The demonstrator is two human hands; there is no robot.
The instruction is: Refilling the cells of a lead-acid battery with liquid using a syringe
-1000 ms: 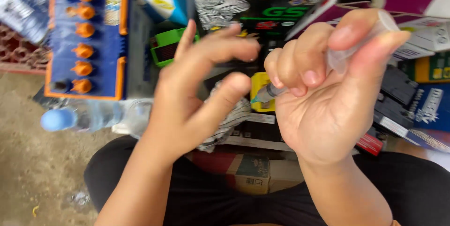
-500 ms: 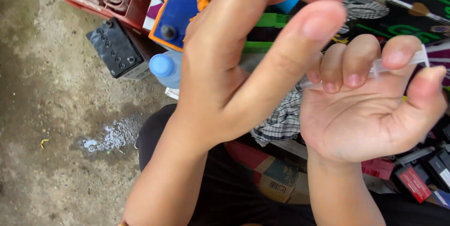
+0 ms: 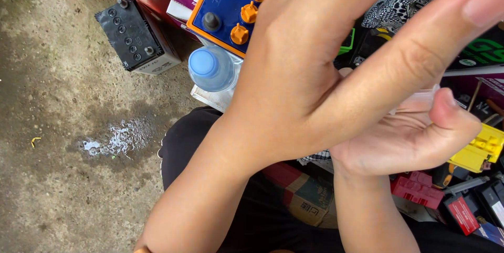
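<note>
A: Where does the view look from?
B: From the person's head, facing steeply down, very near the left hand, which fills the frame.
A: What lies beyond?
B: The right hand, the lap, and the concrete floor on the left.

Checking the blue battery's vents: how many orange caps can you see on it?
3 orange caps show on the blue battery: one at the top edge, two lower in a row. The left hand may hide more.

Two batteries: one blue, one black; one capped bottle; four orange caps visible.
</note>
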